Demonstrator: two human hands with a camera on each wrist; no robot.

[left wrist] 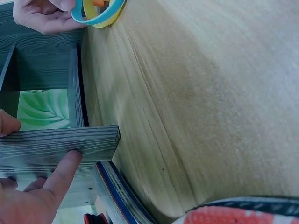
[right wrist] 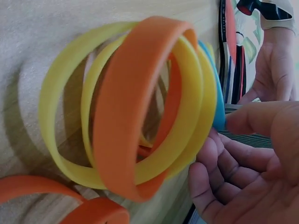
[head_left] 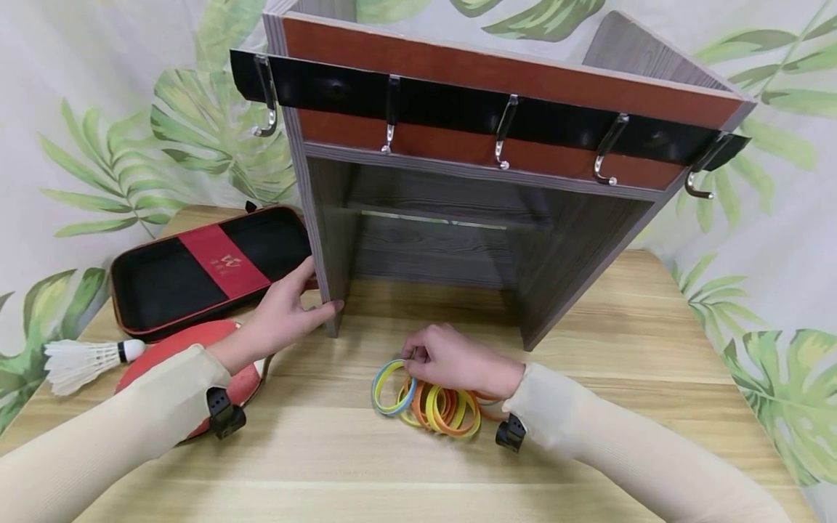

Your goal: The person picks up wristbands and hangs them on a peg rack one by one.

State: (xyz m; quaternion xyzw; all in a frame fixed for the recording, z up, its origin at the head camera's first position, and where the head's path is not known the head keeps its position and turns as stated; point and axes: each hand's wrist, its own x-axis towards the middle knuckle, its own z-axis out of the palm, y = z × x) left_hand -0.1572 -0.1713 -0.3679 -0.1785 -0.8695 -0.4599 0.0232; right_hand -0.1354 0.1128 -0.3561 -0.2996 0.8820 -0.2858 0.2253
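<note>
My left hand (head_left: 288, 309) grips the left side panel (head_left: 325, 240) of a grey wood-grain rack, thumb on one face and fingers on the other. A row of metal hooks (head_left: 502, 134) on a black strip runs across the rack's reddish-brown front. In front of the rack's opening, my right hand (head_left: 451, 356) pinches a blue and yellow silicone wristband (head_left: 378, 392) between thumb and fingertips. Yellow and orange wristbands (right wrist: 126, 107) bunch right beside those fingers, overlapping one another. Another orange wristband (right wrist: 42, 186) lies on the table in the right wrist view.
Left of the rack, a black case (head_left: 157, 280) with a red band lies on the wooden table (head_left: 314, 465). A red paddle (head_left: 176, 349) is partly under my left forearm, with a white shuttlecock (head_left: 85, 361) next to it. Leaf-patterned cloth (head_left: 118, 167) hangs behind.
</note>
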